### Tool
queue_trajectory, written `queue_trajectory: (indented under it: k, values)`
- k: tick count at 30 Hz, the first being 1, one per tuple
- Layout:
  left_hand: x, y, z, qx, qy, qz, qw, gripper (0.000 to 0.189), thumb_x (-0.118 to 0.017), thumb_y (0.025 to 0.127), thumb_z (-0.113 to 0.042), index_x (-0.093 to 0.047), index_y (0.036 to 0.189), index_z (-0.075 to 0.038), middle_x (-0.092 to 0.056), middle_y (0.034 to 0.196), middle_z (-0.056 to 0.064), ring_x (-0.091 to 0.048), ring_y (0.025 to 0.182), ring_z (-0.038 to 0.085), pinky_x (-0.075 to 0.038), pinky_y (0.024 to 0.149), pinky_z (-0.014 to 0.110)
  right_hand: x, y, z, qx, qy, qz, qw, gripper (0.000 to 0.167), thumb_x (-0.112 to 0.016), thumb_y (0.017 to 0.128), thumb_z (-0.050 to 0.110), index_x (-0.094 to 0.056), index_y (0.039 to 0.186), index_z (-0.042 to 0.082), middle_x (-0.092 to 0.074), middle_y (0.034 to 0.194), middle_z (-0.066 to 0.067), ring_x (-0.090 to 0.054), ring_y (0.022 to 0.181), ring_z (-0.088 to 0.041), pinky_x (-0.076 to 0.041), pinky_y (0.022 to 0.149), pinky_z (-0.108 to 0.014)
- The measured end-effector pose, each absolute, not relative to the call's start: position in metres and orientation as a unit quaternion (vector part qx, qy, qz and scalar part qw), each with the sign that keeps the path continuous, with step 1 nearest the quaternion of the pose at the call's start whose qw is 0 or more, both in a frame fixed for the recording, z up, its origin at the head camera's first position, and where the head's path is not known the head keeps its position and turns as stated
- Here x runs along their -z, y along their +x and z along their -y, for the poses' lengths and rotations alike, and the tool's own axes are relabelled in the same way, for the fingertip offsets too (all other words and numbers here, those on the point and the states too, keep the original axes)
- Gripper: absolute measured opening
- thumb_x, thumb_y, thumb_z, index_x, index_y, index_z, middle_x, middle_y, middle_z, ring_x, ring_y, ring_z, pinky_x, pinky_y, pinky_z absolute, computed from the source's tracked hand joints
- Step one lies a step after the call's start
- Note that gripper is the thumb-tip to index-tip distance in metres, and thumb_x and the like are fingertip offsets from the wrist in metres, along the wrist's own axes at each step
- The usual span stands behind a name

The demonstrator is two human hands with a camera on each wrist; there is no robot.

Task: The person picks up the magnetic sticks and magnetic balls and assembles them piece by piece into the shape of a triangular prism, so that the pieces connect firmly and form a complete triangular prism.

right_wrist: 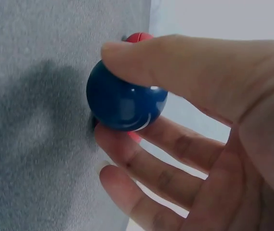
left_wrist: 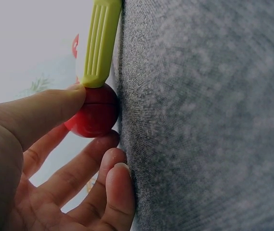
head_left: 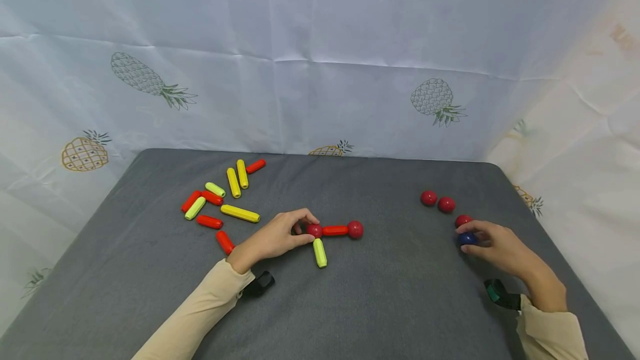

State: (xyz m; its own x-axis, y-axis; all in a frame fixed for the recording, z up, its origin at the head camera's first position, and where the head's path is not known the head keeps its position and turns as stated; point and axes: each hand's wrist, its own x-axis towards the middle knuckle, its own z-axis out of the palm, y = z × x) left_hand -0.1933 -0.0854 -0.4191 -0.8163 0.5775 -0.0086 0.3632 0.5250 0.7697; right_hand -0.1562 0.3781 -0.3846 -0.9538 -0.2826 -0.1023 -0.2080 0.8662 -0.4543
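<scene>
My left hand (head_left: 279,235) pinches a red ball (left_wrist: 94,113) between thumb and fingers at the table's middle. From that ball a red rod (head_left: 335,230) runs right to a second red ball (head_left: 355,230). A light-green rod (head_left: 320,253) points from the held ball toward the near edge, its end against the ball in the left wrist view. On the right side, my right hand (head_left: 505,249) holds a blue ball (right_wrist: 124,98) between thumb and fingers. Just behind it lies a red ball (head_left: 463,220), partly covered by that hand.
Loose yellow rods (head_left: 240,214), red rods (head_left: 209,221) and light-green rods (head_left: 195,208) lie scattered at the left. Two red balls (head_left: 428,198) sit at the back right. A pineapple-print cloth (head_left: 300,104) hangs behind the grey table (head_left: 390,299).
</scene>
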Motion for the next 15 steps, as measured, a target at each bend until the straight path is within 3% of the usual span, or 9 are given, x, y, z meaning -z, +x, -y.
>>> queue_trajectory:
  k: [7,13,15]
  values:
    - [0.418,-0.193,0.086,-0.407,0.271,-0.862,0.134,0.026,-0.069,0.094,-0.018,-0.062,0.119,-0.016,-0.066,0.108,0.0,-0.056,0.085,0.013,-0.048,0.069,0.023,0.381,-0.156,-0.366,0.235,-0.135,-0.96,0.066,0.032,-0.074,0.089,0.018,-0.065,0.118,0.007,-0.065,0.119,-0.022,-0.068,0.099,-0.035,-0.056,0.077,-0.05]
    - [0.418,-0.194,0.087,-0.411,0.268,-0.86,0.14,0.026,-0.068,0.095,-0.017,-0.061,0.119,-0.015,-0.066,0.111,0.001,-0.056,0.085,0.013,-0.048,0.069,0.024,0.378,-0.155,-0.354,0.249,-0.144,-0.956,0.061,0.032,-0.073,0.09,0.021,-0.065,0.119,0.01,-0.069,0.111,-0.009,-0.065,0.09,-0.006,-0.054,0.071,-0.025]
    - [0.418,-0.194,0.087,-0.41,0.267,-0.861,0.14,0.026,-0.067,0.095,-0.016,-0.061,0.12,-0.015,-0.066,0.11,0.001,-0.055,0.085,0.013,-0.048,0.069,0.024,0.378,-0.154,-0.35,0.257,-0.147,-0.953,0.06,0.033,-0.073,0.09,0.021,-0.065,0.12,0.01,-0.068,0.109,-0.008,-0.063,0.087,-0.001,-0.053,0.069,-0.023]
